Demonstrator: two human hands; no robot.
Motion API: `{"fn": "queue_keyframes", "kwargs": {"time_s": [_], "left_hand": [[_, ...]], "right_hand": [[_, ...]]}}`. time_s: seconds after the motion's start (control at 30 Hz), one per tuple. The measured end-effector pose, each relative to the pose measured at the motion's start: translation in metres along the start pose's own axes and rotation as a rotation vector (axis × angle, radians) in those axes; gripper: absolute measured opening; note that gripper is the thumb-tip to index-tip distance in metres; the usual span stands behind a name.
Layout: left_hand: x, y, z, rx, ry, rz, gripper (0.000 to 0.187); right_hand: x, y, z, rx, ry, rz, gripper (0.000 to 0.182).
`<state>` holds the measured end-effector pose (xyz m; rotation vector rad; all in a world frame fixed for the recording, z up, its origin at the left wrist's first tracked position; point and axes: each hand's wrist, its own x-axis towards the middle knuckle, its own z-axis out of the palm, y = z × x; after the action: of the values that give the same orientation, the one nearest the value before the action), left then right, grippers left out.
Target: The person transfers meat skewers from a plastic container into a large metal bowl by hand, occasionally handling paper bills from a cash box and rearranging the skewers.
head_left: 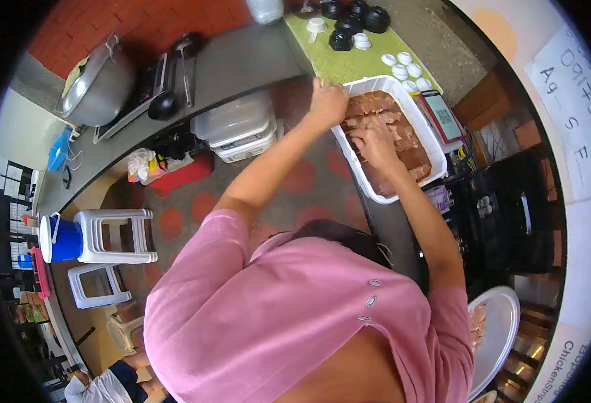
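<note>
A white rectangular tub (438, 163) holds strips of raw meat (413, 141) in brownish liquid. My left hand (329, 103) is at the tub's upper left corner, its fingers curled in at the rim; whether it pinches the rim or something small is hidden. Inside the tub, my right hand (375, 142) rests on the meat with its fingers bent down into the pieces, fingertips partly hidden.
Beyond the tub, a green mat (339, 64) bears black containers (349, 23) and small white cups (399, 71). A phone (441, 115) lies right of the tub. A bowl (508, 336) stands lower right; a pot (101, 84) and ladle (163, 106) are left. Another person (107, 386) is lower left.
</note>
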<state>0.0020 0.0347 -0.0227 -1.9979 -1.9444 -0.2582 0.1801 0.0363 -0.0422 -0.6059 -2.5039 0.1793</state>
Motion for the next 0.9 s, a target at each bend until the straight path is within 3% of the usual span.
{"fn": "queue_keyframes", "kwargs": {"time_s": [0.03,0.13,0.17,0.3,0.43,0.5,0.67,0.73,0.77,0.87,0.9], "left_hand": [[0.011,0.005,0.005,-0.002,-0.004,-0.005,0.014],[0.031,0.018,0.018,0.137,-0.291,0.129,0.019],[0.034,0.022,0.022,0.187,-0.367,0.142,0.02],[0.031,0.02,0.024,0.284,-0.427,0.188,0.021],[0.031,0.014,0.001,0.159,-0.469,0.188,0.02],[0.032,0.011,-0.013,0.091,-0.463,0.174,0.019],[0.033,0.002,-0.025,0.059,-0.229,0.207,0.014],[0.039,-0.003,-0.029,0.052,-0.05,0.186,0.016],[0.04,-0.006,-0.029,0.042,-0.045,0.206,0.016],[0.047,-0.009,-0.038,-0.138,0.239,0.215,0.02],[0.049,-0.008,-0.046,-0.201,0.147,0.185,0.017]], "right_hand": [[0.004,0.007,0.009,0.003,-0.006,-0.002,0.01],[0.016,0.015,0.031,-0.169,-0.133,-0.001,0.016],[0.018,0.019,0.039,-0.149,-0.039,-0.085,0.017],[0.018,0.021,0.041,-0.114,-0.058,-0.113,0.013],[0.016,0.017,0.02,-0.174,-0.147,-0.136,0.01],[0.017,0.012,0.007,-0.208,-0.022,-0.192,0.009],[0.02,0.017,-0.042,-0.2,0.053,-0.022,0.011],[0.022,0.021,-0.058,-0.089,0.252,0.097,0.013],[0.022,0.019,-0.067,-0.103,0.255,0.114,0.013],[0.022,0.009,-0.1,-0.065,0.422,0.238,0.012],[0.018,0.005,-0.104,-0.089,0.429,0.262,0.012]]}}
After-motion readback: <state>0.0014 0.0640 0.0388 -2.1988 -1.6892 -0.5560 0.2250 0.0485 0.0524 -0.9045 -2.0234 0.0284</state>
